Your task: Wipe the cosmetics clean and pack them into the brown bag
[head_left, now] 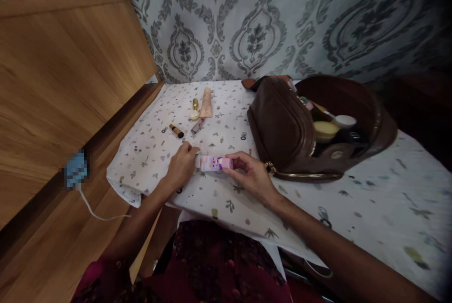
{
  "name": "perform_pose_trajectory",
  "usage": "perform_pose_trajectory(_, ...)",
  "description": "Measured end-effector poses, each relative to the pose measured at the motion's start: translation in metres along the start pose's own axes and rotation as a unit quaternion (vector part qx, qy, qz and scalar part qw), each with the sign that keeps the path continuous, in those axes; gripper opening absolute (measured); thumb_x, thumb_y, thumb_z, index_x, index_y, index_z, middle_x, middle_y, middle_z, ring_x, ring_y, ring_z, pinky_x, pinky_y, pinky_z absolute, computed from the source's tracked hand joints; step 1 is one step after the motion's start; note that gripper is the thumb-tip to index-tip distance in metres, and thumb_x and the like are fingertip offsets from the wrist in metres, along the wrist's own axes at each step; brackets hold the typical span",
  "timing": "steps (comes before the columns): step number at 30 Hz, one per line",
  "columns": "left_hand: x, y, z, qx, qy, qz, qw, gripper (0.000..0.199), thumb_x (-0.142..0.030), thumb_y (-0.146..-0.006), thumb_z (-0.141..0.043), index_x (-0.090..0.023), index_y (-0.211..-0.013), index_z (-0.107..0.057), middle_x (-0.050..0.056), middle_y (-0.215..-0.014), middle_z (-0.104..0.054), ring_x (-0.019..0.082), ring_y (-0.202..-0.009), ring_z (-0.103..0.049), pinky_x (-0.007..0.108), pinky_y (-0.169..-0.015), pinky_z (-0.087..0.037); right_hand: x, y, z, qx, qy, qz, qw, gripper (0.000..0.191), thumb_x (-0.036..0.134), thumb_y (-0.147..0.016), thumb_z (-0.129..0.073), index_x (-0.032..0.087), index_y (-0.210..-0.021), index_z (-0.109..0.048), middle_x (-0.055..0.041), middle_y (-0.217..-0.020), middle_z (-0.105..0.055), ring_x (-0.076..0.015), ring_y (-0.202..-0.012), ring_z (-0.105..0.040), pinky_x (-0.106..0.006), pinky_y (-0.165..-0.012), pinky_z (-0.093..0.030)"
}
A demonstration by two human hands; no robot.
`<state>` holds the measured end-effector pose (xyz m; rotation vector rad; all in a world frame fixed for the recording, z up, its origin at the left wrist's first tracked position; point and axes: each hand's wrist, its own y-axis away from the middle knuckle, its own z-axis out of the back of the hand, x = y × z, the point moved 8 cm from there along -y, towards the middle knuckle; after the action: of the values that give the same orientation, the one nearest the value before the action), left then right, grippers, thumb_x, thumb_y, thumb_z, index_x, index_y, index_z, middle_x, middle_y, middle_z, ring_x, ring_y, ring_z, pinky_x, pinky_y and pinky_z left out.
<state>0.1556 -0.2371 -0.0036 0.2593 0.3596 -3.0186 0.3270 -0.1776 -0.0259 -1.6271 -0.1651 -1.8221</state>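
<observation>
A small white and purple tube point(211, 163) with a pink cap lies sideways between my two hands, just above the patterned cloth. My left hand point(182, 164) is closed on the tube's left end. The fingers and thumb of my right hand point(252, 173) pinch its pink cap at the right end. Beyond my hands, a peach tube point(206, 103) stands or lies beside a small gold-topped item point(195, 104) and a round cream-coloured piece point(194, 115). Nearer are a slim pinkish tube point(198, 126) and a gold and black tube point(176, 131).
An open brown leather bag point(282, 124) holding several items stands on the right of the cloth-covered table point(148, 152). Wooden furniture point(70, 67) rises at the left, and a patterned wall point(215, 25) stands behind. A white cable point(93, 211) runs at the lower left.
</observation>
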Motion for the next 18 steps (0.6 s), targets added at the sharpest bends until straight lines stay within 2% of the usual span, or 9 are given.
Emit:
perform_pose_trajectory(2,0.011,0.001,0.011,-0.024,0.034,0.010,0.999,0.030,-0.017,-0.097,-0.037,-0.021,-0.112,-0.062,0.007,-0.103,-0.053,0.020,-0.094,-0.055,0.032,-0.081,-0.049,0.007,0.000,0.001,0.002,0.015,0.041,0.999,0.020,0.034,-0.082,-0.069,0.021,-0.097,-0.065,-0.0042,-0.090,-0.069,-0.0185,-0.081,-0.066,-0.033,-0.076,-0.056)
perform_pose_trajectory(3,0.010,0.002,0.018,-0.042,0.060,0.005,0.997,0.030,-0.018,-0.097,-0.036,-0.021,-0.114,-0.061,0.007,-0.104,-0.053,0.020,-0.095,-0.055,0.033,-0.083,-0.049,0.011,0.000,0.001,0.003,0.022,0.062,0.998,0.019,0.032,-0.083,-0.069,0.021,-0.099,-0.065,-0.0041,-0.091,-0.068,-0.0182,-0.082,-0.066,-0.032,-0.076,-0.056)
perform_pose_trajectory(4,0.004,0.002,0.025,-0.057,0.088,-0.010,0.994,0.031,-0.019,-0.098,-0.036,-0.020,-0.117,-0.060,0.007,-0.105,-0.052,0.020,-0.095,-0.055,0.033,-0.085,-0.049,0.015,0.001,0.001,0.003,0.029,0.082,0.996,0.018,0.030,-0.084,-0.068,0.022,-0.100,-0.065,-0.0040,-0.092,-0.068,-0.0178,-0.083,-0.066,-0.031,-0.076,-0.056)
perform_pose_trajectory(6,-0.020,0.003,0.035,-0.063,0.139,-0.076,0.985,0.031,-0.022,-0.098,-0.037,-0.020,-0.120,-0.059,0.007,-0.107,-0.052,0.020,-0.099,-0.055,0.033,-0.089,-0.047,0.021,0.002,0.001,0.007,0.048,0.113,0.992,0.017,0.027,-0.086,-0.066,0.023,-0.103,-0.065,-0.0039,-0.092,-0.067,-0.0173,-0.082,-0.065,-0.030,-0.074,-0.055)
perform_pose_trajectory(9,-0.066,0.005,0.034,0.011,0.124,-0.207,0.970,0.029,-0.026,-0.099,-0.039,-0.019,-0.122,-0.057,0.010,-0.114,-0.056,0.024,-0.108,-0.051,0.038,-0.094,-0.044,0.029,0.005,-0.002,0.025,0.078,0.154,0.985,0.008,0.023,-0.088,-0.065,0.022,-0.095,-0.063,-0.0039,-0.089,-0.066,-0.0177,-0.082,-0.064,-0.030,-0.073,-0.054)
perform_pose_trajectory(11,-0.077,0.005,0.025,0.067,0.085,-0.251,0.962,0.029,-0.029,-0.100,-0.039,-0.017,-0.120,-0.056,0.011,-0.114,-0.058,0.025,-0.108,-0.049,0.041,-0.093,-0.043,0.032,0.007,-0.004,0.037,0.088,0.175,0.980,0.003,0.022,-0.088,-0.064,0.022,-0.091,-0.062,-0.0040,-0.089,-0.066,-0.0181,-0.083,-0.064,-0.031,-0.074,-0.053)
perform_pose_trajectory(14,-0.061,0.001,0.017,0.108,0.066,-0.254,0.959,0.030,-0.035,-0.102,-0.036,-0.017,-0.112,-0.057,0.010,-0.107,-0.059,0.024,-0.104,-0.050,0.041,-0.093,-0.042,0.031,0.008,-0.004,0.047,0.096,0.177,0.978,0.008,0.020,-0.090,-0.061,0.022,-0.097,-0.062,-0.0056,-0.094,-0.068,-0.0190,-0.089,-0.065,-0.032,-0.076,-0.054)
perform_pose_trajectory(18,-0.016,-0.005,0.014,0.133,0.147,-0.206,0.958,0.032,-0.039,-0.101,-0.036,-0.018,-0.107,-0.059,0.009,-0.103,-0.060,0.023,-0.101,-0.053,0.037,-0.092,-0.042,0.029,0.007,-0.003,0.054,0.097,0.170,0.979,0.012,0.021,-0.092,-0.059,0.022,-0.103,-0.063,-0.0078,-0.101,-0.069,-0.0201,-0.095,-0.066,-0.034,-0.080,-0.055)
